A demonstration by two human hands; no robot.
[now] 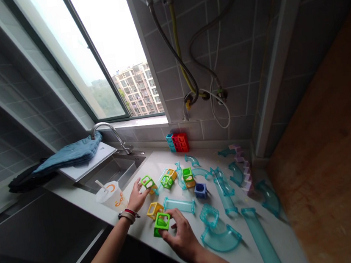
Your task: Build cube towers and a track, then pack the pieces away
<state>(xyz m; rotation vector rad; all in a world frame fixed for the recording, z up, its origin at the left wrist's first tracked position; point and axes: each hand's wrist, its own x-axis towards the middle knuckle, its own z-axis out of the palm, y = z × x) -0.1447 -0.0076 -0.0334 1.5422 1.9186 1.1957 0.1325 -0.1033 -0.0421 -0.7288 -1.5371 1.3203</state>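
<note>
My left hand (136,197) is closed around a green open-sided cube block (147,181), its thumb and fingers on the near side. Part of a yellow block (153,189) shows just under that cube; whether the two are joined I cannot tell. Near the counter's front edge, my right hand (182,236) pinches another green cube block (161,223) between thumb and fingers. Right behind this one lies a yellow cube block (155,209). A clear teal tube piece (180,205) rests beyond my right hand.
More green and yellow blocks (188,177) and a blue block (201,190) lie mid-counter. Teal track pieces (260,236) spread to the right, beside a wooden panel (333,163). A plastic cup with a straw (110,195) stands left, near the sink (116,170). Red blocks (180,142) stand by the wall.
</note>
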